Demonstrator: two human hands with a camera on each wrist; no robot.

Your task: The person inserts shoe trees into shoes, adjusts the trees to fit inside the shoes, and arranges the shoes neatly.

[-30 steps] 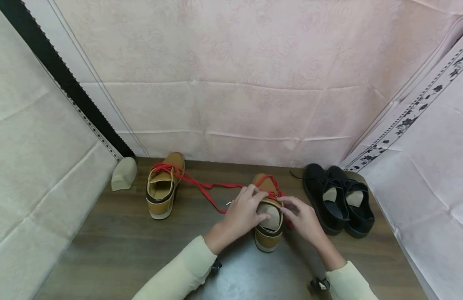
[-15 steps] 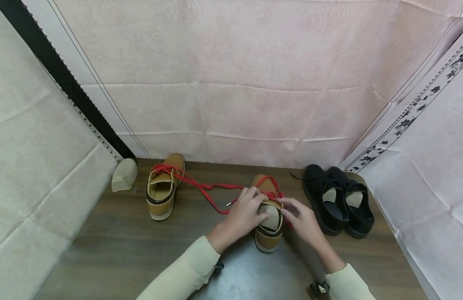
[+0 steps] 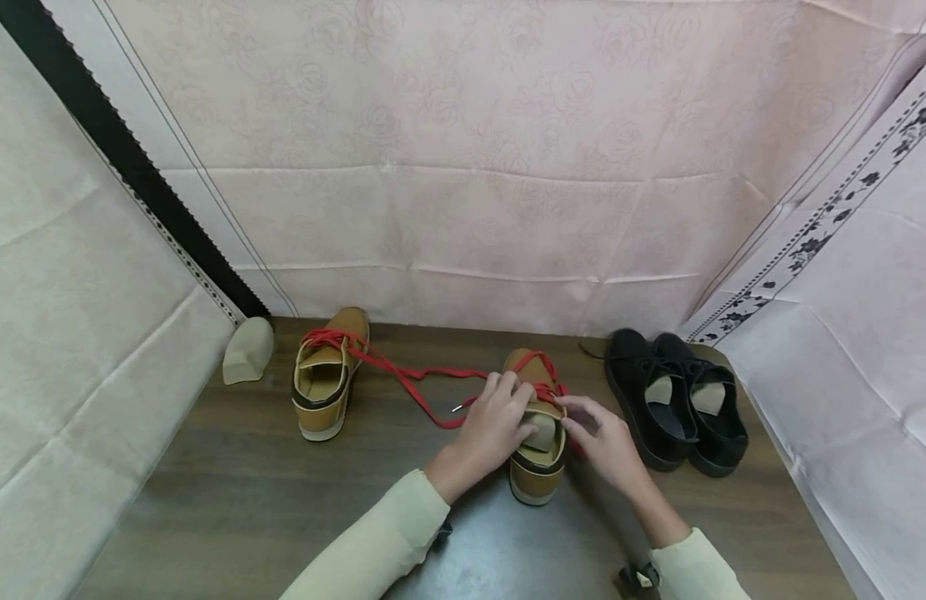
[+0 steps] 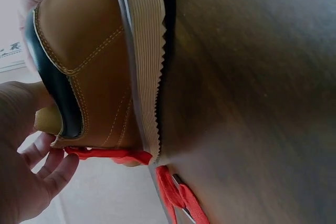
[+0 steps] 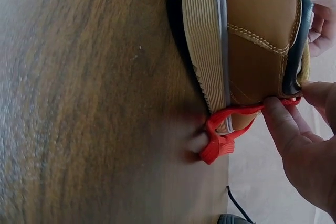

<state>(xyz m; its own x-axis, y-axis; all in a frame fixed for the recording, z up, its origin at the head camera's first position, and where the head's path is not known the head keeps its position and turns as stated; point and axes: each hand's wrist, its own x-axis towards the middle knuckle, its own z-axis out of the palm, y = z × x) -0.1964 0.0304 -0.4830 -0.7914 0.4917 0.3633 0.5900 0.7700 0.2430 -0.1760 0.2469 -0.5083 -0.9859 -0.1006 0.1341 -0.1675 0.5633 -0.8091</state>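
Note:
A tan lace-up shoe (image 3: pixel 536 485) stands on the wooden floor, heel toward me, between both hands. My left hand (image 3: pixel 494 427) holds its left opening edge near the laces; the thumb reaches over the opening, by the tan tongue (image 4: pixel 48 120). My right hand (image 3: pixel 603 437) pinches the right opening edge, thumb at the rim and forefinger on the outer side (image 5: pixel 283 121). Red lace (image 3: pixel 432 371) crosses the shoe's front and trails left to a second tan shoe (image 3: pixel 323 417). The toe is partly hidden behind the hands.
A pale shoe insert (image 3: pixel 248 348) lies at the far left by the cloth wall. A pair of black shoes (image 3: pixel 622 354) stands to the right, with pale inserts inside. A pinkish cloth (image 3: pixel 463 250) hangs close behind the shoes.
The pale piece in the shoe's opening no longer shows; a tan, tongue-like piece shows there now. My left hand has shifted slightly right. My right hand has stayed almost still.

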